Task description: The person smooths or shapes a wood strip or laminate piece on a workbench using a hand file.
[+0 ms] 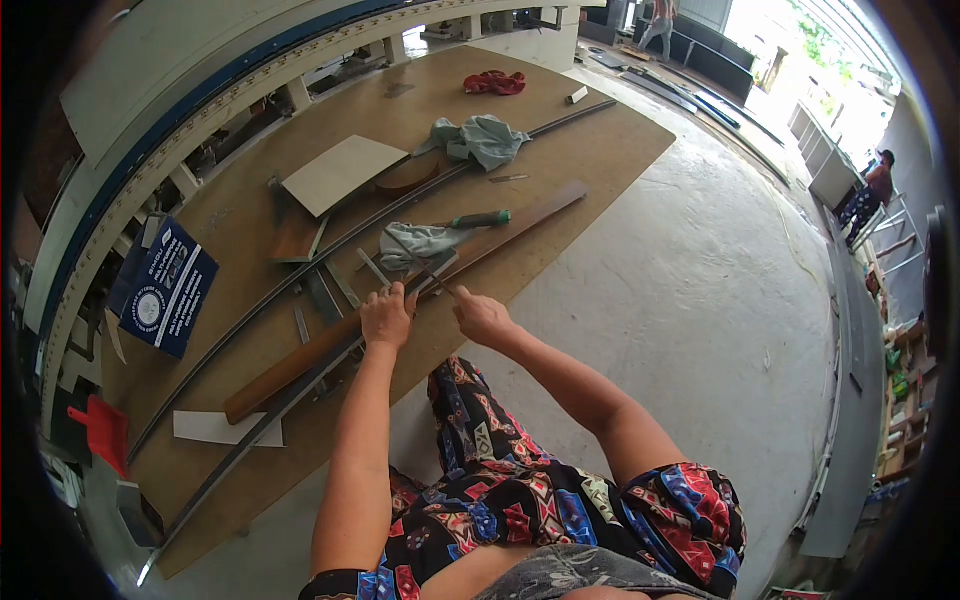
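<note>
Bright light floods past the pale, smooth floor (650, 270) at upper right

The head view is taken from above and behind the fingers (396, 291) of the left hand (387, 318) and right hand (484, 319), and is faced forward and down; the fingers are seen fairly near, the tabletop (600, 150) beyond them, the floor (700, 300) to their right.

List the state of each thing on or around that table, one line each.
Left hand: on strips, grip unclear
Right hand: closed on thin rod
Blue box: flap out
Grey-green cloths: crumpled
Red bundle: crumpled
Green-handled tool: lying down
White sheet: partly covered
Pale panel: atop other pieces
</note>
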Available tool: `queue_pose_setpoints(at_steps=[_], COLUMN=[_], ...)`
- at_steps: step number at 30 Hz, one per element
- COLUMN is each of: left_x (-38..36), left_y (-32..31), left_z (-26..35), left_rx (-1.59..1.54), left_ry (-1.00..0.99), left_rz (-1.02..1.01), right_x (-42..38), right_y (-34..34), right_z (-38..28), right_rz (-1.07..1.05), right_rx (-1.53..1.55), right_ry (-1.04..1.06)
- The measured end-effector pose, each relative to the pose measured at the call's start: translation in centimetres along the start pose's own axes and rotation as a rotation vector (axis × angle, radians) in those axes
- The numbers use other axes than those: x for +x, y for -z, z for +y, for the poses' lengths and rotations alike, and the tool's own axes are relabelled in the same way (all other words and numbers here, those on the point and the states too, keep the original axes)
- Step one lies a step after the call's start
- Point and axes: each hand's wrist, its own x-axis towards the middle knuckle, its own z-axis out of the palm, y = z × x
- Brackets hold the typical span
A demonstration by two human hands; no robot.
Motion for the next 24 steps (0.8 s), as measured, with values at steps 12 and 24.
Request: queue_pose_setpoints(at_steps=[12, 24], left_x=[-0.1, -0.2], left_y=[-0.2, -0.4], left_z=[-0.3, -0.2], left_rx=[-0.015, 0.021], left_ry=[-0.020, -0.007], left_rz=[0.029, 0.008], right_x=[-9.6, 1.1], right_y=[2.3, -0.2], right_z=[1.8, -0.2], right_rz=[-0.085, 0.029], right_rx=[-0.032, -0.012], right_ry=[-0.106, 0.017])
